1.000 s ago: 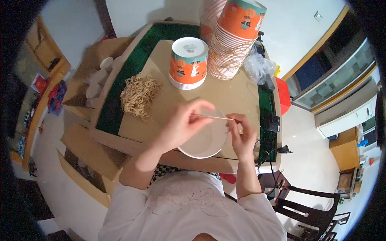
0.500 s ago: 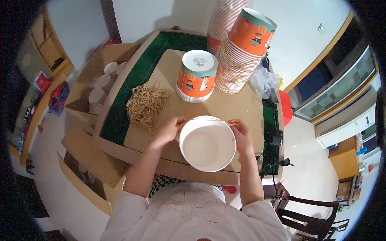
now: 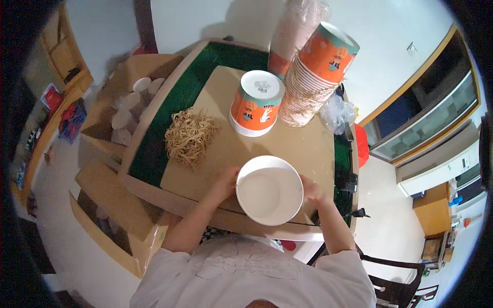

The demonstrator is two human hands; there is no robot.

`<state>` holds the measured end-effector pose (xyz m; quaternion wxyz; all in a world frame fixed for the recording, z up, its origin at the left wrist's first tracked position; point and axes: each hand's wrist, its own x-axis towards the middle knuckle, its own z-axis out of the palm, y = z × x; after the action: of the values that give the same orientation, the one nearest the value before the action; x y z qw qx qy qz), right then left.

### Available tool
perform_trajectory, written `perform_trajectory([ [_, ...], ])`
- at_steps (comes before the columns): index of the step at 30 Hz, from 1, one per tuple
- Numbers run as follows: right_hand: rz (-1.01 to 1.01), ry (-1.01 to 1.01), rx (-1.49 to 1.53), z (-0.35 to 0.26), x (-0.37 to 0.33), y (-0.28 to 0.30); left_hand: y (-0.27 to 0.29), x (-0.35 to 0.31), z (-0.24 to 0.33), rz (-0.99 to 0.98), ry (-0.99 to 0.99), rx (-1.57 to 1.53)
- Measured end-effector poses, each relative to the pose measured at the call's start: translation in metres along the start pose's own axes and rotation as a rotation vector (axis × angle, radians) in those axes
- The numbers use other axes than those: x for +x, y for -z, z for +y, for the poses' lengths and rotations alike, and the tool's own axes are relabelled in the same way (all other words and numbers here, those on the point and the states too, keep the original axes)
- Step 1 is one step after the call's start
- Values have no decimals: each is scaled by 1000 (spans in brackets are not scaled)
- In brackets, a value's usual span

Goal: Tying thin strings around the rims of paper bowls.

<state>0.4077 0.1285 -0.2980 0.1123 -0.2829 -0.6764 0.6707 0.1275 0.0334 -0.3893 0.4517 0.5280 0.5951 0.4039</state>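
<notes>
white tub (image 3: 269, 190) btwn l. hand (image 3: 226, 185) & r. hand (image 3: 312, 190), opening up, grip clasping its opposite sides.

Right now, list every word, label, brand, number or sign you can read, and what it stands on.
None can be read.
Upturned cup: grey print on its base, too small to read.
Leaning stack: pictures on its orange side; any lettering is too small to make out.
White unit at right: small dark marks, too small to tell.
Open cup: no print shows inside.
</notes>
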Motion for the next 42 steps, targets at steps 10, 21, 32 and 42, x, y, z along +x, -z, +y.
perform_trajectory([
  [10, -194, -60, 74, -34, -8, 14, 13, -13, 58, -55, 38, -175],
  [21, 1234, 911, -1178, -332, -103, 189, -12, -125, 313, -1541, -345, -1273],
  [32, 1144, 936, -2034, -382, 106, 173, -34, -136, 327, -1678, -132, -1332],
  [42, 1036, 784, -1748, -352, 91, 257, 26, -118, 373, -1504, 665, -597],
])
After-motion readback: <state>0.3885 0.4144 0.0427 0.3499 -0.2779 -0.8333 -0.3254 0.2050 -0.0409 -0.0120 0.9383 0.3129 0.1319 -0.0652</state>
